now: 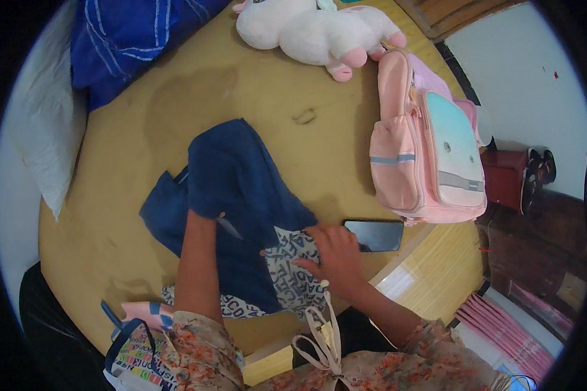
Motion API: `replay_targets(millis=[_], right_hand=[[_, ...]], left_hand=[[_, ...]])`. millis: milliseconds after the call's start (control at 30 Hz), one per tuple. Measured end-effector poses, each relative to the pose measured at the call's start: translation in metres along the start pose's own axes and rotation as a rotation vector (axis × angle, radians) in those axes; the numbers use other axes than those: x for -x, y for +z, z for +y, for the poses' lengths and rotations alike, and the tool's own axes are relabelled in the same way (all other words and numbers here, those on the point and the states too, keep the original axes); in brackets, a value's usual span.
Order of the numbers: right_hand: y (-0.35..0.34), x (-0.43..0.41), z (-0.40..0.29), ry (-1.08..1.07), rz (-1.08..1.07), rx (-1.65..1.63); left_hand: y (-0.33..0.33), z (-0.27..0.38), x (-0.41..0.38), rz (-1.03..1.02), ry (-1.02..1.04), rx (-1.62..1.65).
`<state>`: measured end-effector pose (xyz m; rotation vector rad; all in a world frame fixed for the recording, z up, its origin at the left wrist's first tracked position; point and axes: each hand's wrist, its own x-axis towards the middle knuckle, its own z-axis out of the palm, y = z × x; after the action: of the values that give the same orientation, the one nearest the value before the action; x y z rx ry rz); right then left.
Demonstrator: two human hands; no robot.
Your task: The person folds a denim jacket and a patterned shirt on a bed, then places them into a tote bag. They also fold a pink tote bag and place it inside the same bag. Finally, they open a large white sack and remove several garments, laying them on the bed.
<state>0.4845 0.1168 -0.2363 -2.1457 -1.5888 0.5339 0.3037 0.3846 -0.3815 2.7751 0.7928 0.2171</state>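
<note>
A dark blue cloth garment (pixel 244 181) with small buttons lies on the tan tabletop (pixel 342 141). Its lower part shows pale fabric printed with dark letters (pixel 291 269). My left forearm (pixel 198 266) runs into the blue cloth, which covers my left hand. On the garment's right edge, my right hand (pixel 335 259) has its thumb and fingers on the lettered fabric, holding it. Just right of that hand lies a smartphone (pixel 374 235) with a dark screen.
A pink backpack (pixel 401 166) stands at the right edge, near a white plush toy (pixel 313 34). Blue fabric with white stripes (pixel 122 39) and a white sack (pixel 51 107) are at left. A lettered bag (pixel 139 352) is by my left elbow.
</note>
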Motion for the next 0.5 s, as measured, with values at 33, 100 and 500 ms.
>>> replay_targets(millis=[33,100,500], right_hand=[[0.01,-0.005,0.001,-0.064,-0.017,0.037],[0.026,-0.008,0.017,-0.136,-0.068,0.123],[-0.016,-0.035,0.087,0.178,0.011,0.217]], left_hand=[[-0.001,0.001,-0.002,0.013,-0.013,0.032],[-0.007,0.008,-0.009,0.051,-0.04,0.104],[0.0,0.005,-0.023,0.22,-0.273,2.626]])
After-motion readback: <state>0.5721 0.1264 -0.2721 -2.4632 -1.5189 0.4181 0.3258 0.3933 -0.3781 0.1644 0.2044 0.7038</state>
